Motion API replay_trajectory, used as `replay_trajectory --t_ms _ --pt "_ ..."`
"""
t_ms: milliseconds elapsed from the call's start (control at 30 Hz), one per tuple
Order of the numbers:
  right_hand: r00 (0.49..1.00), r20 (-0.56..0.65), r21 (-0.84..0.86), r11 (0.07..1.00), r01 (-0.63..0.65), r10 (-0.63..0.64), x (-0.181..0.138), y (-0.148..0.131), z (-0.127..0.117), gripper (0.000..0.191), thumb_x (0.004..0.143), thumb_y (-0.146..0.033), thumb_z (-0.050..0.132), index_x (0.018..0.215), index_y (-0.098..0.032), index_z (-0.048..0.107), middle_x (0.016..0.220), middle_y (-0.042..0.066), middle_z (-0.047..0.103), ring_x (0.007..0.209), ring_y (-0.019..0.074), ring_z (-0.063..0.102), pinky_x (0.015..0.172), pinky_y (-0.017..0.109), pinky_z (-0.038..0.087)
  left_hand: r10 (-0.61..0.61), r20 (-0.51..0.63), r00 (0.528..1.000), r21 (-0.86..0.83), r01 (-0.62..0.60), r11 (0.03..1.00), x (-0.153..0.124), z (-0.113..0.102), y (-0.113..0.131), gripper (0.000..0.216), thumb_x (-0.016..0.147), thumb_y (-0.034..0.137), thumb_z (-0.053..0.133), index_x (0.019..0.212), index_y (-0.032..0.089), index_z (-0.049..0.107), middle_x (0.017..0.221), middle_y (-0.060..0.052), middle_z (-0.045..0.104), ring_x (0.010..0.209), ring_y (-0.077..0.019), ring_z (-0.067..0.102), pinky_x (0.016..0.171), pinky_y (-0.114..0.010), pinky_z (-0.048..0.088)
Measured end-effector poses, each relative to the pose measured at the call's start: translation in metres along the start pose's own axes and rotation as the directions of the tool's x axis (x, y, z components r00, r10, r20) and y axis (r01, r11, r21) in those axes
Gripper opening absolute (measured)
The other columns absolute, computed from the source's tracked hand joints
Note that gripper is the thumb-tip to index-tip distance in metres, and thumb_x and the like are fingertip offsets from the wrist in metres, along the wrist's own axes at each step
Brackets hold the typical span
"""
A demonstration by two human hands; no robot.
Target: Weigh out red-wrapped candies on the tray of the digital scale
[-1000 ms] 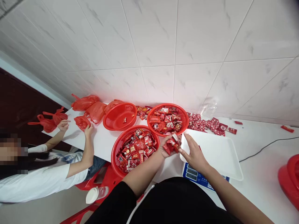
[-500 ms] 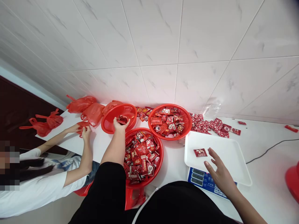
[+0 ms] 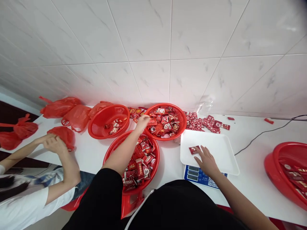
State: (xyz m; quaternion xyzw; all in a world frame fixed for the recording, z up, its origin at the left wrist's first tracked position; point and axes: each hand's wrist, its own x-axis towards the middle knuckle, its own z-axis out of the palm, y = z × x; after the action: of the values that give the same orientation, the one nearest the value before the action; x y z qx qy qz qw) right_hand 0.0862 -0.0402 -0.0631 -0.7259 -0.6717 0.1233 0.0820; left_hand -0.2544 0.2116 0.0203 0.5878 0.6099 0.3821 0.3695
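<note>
My left hand is at the left rim of the back red basket, beside the small wrapped packets heaped in it. Its fingers are blurred and partly hidden, so whether they grip anything is unclear. My right hand is open over the white tray of a scale. Its fingertips reach the edge of a single dark red packet lying there. Under my left forearm stands a front basket full of red packets. The left basket holds a small pile of packets.
Tied red plastic bags stand at the left, where a co-worker's hands work at another red bag. Patterned red packets lie along the wall. A red tub and a black cable are at the right.
My left hand has let packets go into the left basket and moved right to the back basket. My right hand has come closer to the packet on the tray. The view has shifted right.
</note>
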Motion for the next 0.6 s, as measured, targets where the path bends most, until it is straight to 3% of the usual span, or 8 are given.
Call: replay_trajectory --t_ms 67,100,167,267,400,500,600 --pt "0.999 0.039 -0.043 0.999 0.007 -0.005 0.008 0.0 0.001 0.046 0.091 -0.036 0.036 0.136 -0.026 0.043 0.147 0.011 0.037 0.138 0.0332 0.027 0.102 0.051 0.036 0.048 0.393 0.918 0.21 -0.141 0.968 -0.016 0.044 0.003 0.03 0.071 0.025 0.063 0.1 0.019 0.067 0.101 -0.006 0.067 0.096 -0.0216 0.061 0.089 -0.034 0.047" --pt "0.998 0.055 -0.056 0.998 0.012 -0.009 0.011 0.0 0.0 0.046 0.092 -0.035 0.036 0.136 -0.027 0.044 0.147 0.01 0.036 0.137 0.0334 0.027 0.102 0.051 0.036 0.052 0.516 0.855 0.302 -0.239 0.923 -0.022 0.062 0.003 0.035 0.07 0.022 0.063 0.105 0.019 0.066 0.108 -0.006 0.066 0.102 -0.0223 0.06 0.093 -0.033 0.045" --pt "0.997 0.076 -0.071 0.997 0.022 -0.017 0.015 0.0 -0.002 0.044 0.092 -0.034 0.035 0.135 -0.029 0.045 0.147 0.009 0.036 0.137 0.0333 0.027 0.101 0.051 0.036 0.045 0.617 0.786 0.437 -0.39 0.81 -0.031 0.091 0.002 0.048 0.069 0.018 0.063 0.117 0.02 0.061 0.124 -0.008 0.059 0.116 -0.0244 0.053 0.099 -0.033 0.04" --pt "0.996 0.081 -0.079 0.996 0.038 -0.032 0.017 0.002 -0.003 0.043 0.091 -0.033 0.037 0.133 -0.031 0.047 0.146 0.007 0.038 0.137 0.0319 0.026 0.101 0.051 0.036 -0.011 0.66 0.751 0.566 -0.487 0.665 -0.031 0.118 -0.005 0.068 0.069 0.017 0.063 0.135 0.021 0.046 0.148 -0.011 0.033 0.137 -0.0285 0.027 0.109 -0.038 0.029" --pt "0.997 0.061 -0.067 0.997 0.045 -0.041 0.017 0.007 -0.002 0.042 0.09 -0.032 0.038 0.131 -0.03 0.049 0.143 0.007 0.042 0.137 0.0309 0.028 0.102 0.051 0.035 -0.188 0.568 0.802 0.737 -0.393 0.551 -0.016 0.133 -0.014 0.09 0.066 0.024 0.069 0.145 0.028 0.028 0.156 -0.009 0.005 0.141 -0.0361 -0.005 0.109 -0.06 0.008" --pt "0.999 0.046 -0.043 0.999 0.032 -0.03 0.016 0.011 -0.002 0.042 0.09 -0.031 0.039 0.131 -0.029 0.05 0.142 0.008 0.043 0.136 0.0314 0.03 0.102 0.051 0.036 -0.285 0.503 0.816 0.794 -0.307 0.524 -0.006 0.135 -0.019 0.101 0.061 0.033 0.075 0.146 0.036 0.021 0.157 -0.006 -0.004 0.138 -0.0424 -0.013 0.101 -0.071 0.009" --pt "0.999 0.035 -0.009 0.999 0.033 -0.033 0.016 0.014 -0.001 0.042 0.09 -0.031 0.04 0.13 -0.027 0.05 0.141 0.01 0.044 0.135 0.0318 0.031 0.102 0.051 0.036 -0.281 0.508 0.814 0.794 -0.317 0.518 -0.002 0.134 -0.021 0.098 0.063 0.029 0.073 0.146 0.038 0.022 0.156 -0.006 -0.007 0.138 -0.0458 -0.008 0.099 -0.073 0.013"
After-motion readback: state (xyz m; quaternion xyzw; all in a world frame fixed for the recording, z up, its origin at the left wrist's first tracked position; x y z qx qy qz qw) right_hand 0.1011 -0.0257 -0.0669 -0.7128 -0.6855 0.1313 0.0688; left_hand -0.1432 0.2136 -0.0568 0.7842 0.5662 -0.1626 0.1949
